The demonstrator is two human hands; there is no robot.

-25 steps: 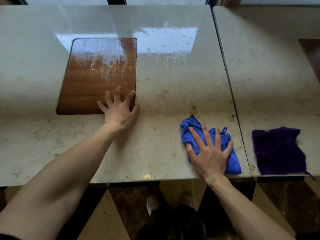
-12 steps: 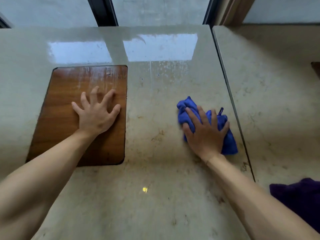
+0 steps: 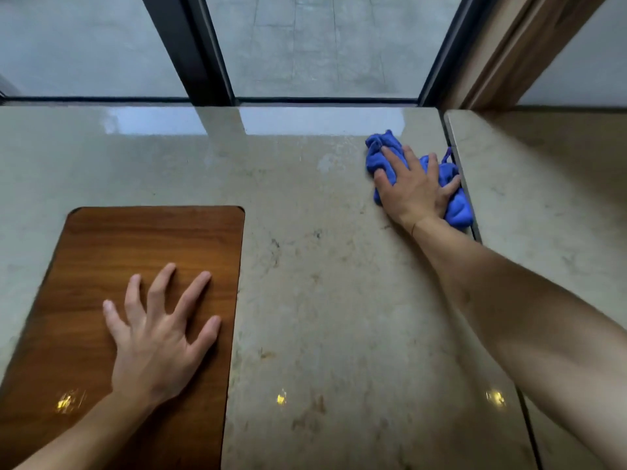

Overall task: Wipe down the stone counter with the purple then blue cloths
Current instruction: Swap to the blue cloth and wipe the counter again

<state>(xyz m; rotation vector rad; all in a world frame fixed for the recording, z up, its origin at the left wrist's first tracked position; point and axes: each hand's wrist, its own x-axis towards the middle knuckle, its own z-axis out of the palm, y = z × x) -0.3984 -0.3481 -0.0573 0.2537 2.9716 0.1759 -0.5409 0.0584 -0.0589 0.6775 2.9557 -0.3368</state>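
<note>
The blue cloth (image 3: 379, 154) lies bunched on the beige stone counter (image 3: 322, 300), far right, near the seam and close to the window edge. My right hand (image 3: 412, 188) presses flat on top of it, fingers spread over the fabric. My left hand (image 3: 156, 337) rests palm down with fingers apart on the brown wooden inset panel (image 3: 142, 245) at the near left, holding nothing. The purple cloth is out of view.
A narrow seam (image 3: 466, 188) divides this slab from a second stone slab (image 3: 549, 198) on the right. A window with dark frames (image 3: 200, 56) runs along the counter's far edge. A wooden door frame (image 3: 509, 52) stands at the back right.
My right hand has pushed the blue cloth away from me toward the window and right, up to the seam. My view has shifted forward, so the purple cloth has left the frame.
</note>
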